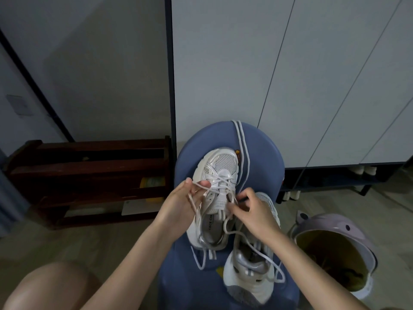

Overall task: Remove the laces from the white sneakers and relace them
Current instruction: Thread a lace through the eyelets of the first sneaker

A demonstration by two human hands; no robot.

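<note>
Wooden rack (89, 175): dark, low, far left against the wall; something yellow on a lower shelf.
Knee (49, 285): bare, bottom left corner.
Left hand (185, 198): fingers curled, pinching a strand of the lace (196, 205) between thumb and forefinger, just left of the upper sneaker's eyelets. The strand runs taut from the hand to the shoe.
Upper sneaker (218, 198): white, mesh toe pointing away from the camera, lying on the blue seat (261, 157). Lace crossed through the front eyelets only; loose lengths trail over the shoe's opening.
Spare lace (242, 153): white, laid over the seat's far edge, beside the sneaker's toe.
Right hand (252, 211): fingers curled at the right-side eyelets, pinching the lace there; exact hold partly hidden by the knuckles.
Second sneaker (252, 271): white, right of and nearer than the first, partly under the right wrist; a loose lace lies across it.
Purple bin (335, 249): open, on the floor at right.
</note>
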